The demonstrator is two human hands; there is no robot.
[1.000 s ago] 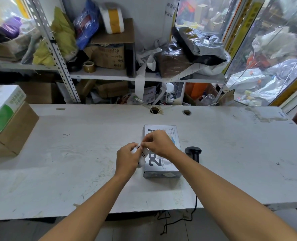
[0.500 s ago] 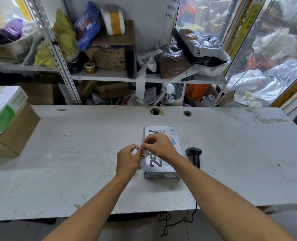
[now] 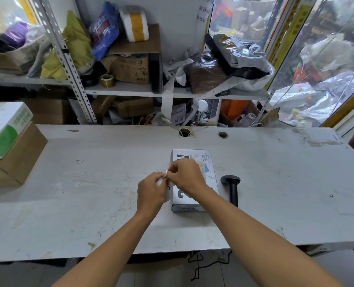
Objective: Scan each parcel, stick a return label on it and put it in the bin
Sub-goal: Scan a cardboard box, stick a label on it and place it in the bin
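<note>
A flat white and blue parcel box (image 3: 208, 165) lies in the middle of the white table (image 3: 89, 183). Just over its left edge my left hand (image 3: 151, 190) holds a small white label sheet (image 3: 168, 188) with dark print. My right hand (image 3: 185, 176) pinches the sheet's top edge with thumb and forefinger. Most of the sheet is hidden by both hands. A black handheld scanner (image 3: 232, 188) lies on the table right of the box, with its cable running off the front edge.
A brown carton (image 3: 16, 156) with a white and green box (image 3: 4, 129) on top sits at the table's left end. Cluttered metal shelves (image 3: 130, 90) with bags, cartons and tape rolls stand behind the table. Two cable holes (image 3: 184, 132) are near the back edge.
Both hands stay over the box's left edge, fingers working at the label sheet's top edge. The box and scanner have not moved.
</note>
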